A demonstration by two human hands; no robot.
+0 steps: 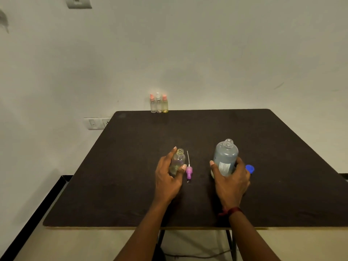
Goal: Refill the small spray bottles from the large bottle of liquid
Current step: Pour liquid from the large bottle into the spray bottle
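While the left hand (167, 178) wraps its fingers around the uncapped small spray bottle (178, 161) to steady it upright on the table (282, 185), the right hand (230, 182) clamps the open large bottle (225, 159), seemingly ready to lift and pour. Between them lies the purple spray head (188, 171), its tube pointing away, and the blue cap (250, 168) rests just beside the right hand. Three capped small bottles (159, 103) stand well apart at the far edge, blocking nothing.

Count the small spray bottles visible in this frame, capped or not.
4. One uncapped small spray bottle stands in the left hand. Three capped ones stand side by side at the table's far edge by the wall. None seems hidden.
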